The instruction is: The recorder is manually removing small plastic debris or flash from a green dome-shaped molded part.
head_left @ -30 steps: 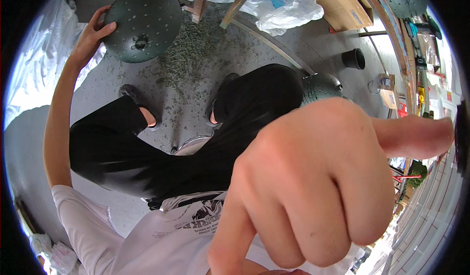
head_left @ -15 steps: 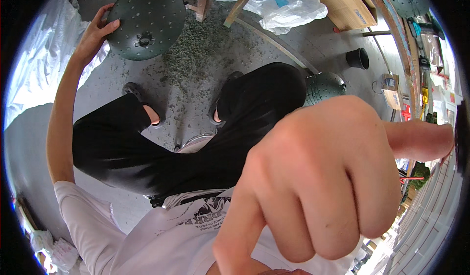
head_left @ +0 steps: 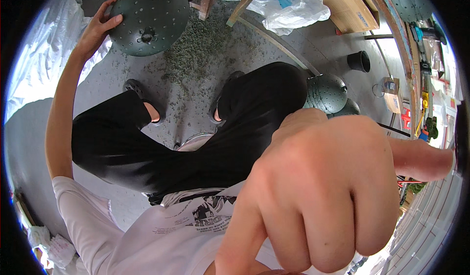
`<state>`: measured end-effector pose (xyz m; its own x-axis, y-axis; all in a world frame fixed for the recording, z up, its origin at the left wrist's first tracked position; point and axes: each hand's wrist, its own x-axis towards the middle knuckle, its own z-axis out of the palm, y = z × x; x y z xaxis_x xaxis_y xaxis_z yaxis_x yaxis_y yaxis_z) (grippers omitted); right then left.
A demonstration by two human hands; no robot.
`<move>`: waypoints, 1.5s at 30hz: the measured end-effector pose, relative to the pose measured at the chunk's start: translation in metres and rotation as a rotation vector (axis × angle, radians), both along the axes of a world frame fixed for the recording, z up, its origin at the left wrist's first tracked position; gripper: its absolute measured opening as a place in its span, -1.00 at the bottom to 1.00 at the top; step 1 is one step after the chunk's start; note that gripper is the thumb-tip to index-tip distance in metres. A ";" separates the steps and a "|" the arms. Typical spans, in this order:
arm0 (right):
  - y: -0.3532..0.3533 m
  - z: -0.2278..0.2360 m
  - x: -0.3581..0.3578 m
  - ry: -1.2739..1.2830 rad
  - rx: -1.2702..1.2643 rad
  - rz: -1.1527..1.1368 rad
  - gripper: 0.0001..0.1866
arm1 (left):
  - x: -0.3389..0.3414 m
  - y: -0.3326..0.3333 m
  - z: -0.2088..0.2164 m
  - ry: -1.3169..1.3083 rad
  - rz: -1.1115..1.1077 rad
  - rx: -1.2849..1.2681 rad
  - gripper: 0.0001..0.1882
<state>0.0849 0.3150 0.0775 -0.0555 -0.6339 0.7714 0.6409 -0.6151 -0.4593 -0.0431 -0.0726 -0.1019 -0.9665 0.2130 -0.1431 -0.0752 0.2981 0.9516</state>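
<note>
At the upper left, my left hand (head_left: 98,29) grips the edge of a round dark green dome (head_left: 152,18) dotted with small holes. My thumb lies on its outer face and the fingers go behind the rim. Close to the camera at the lower right is my right hand (head_left: 328,187), seen from its back. Most of its fingers are curled in, while one digit stretches toward the right rim of the view. The palm is hidden, so whatever it may hold does not show. More perforated green domes (head_left: 327,93) lie past my right knee.
Dark green crumbs (head_left: 198,55) are scattered on the grey floor between wooden legs (head_left: 244,3) and my feet. Clear plastic sheeting (head_left: 44,45) hangs at the left. Plastic bags (head_left: 296,11), a cardboard box (head_left: 348,8) and a black bucket (head_left: 359,61) are at the upper right.
The dome in my left hand has shifted slightly up and to the right. My right hand sits a little lower, exposing another green dome behind it.
</note>
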 end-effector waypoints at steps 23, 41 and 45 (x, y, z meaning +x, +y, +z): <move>0.001 -0.186 -0.153 1.304 1.382 -1.050 0.15 | 0.016 0.024 0.000 0.139 -0.018 0.039 -0.08; -0.021 -0.182 -0.138 0.723 1.550 -1.022 0.07 | 0.026 0.036 -0.010 0.111 -0.064 -0.334 0.14; -0.010 -0.187 -0.139 0.640 1.526 -0.973 0.10 | 0.027 0.041 -0.006 0.024 -0.078 -0.318 0.22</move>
<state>-0.0545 0.3047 -0.1098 -0.7308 -0.6225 -0.2801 -0.0831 0.4885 -0.8686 -0.0160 -0.0316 -0.1074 -0.9531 0.2345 -0.1916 -0.0192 0.5847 0.8110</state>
